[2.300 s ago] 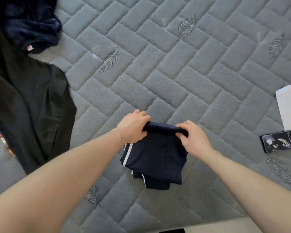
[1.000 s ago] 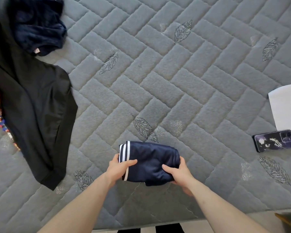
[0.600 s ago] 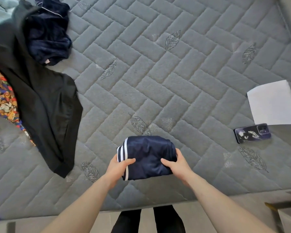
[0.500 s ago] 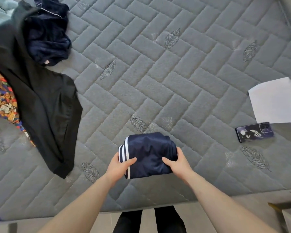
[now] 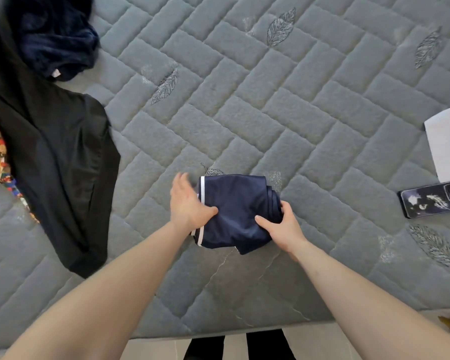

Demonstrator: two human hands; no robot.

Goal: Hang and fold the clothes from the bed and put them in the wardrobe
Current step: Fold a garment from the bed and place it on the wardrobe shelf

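On grey bed (image 5: 283, 105) — one folded navy garment (image 5: 238, 211), two hands.

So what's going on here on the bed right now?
A person is folding clothes on a grey quilted mattress. Both hands are on a folded navy garment with white stripes: the right hand grips its right edge, and the left hand rests on its left side with the fingers straight. A black garment and a dark blue fuzzy one lie unfolded at the left. A phone and a white sheet lie at the right.
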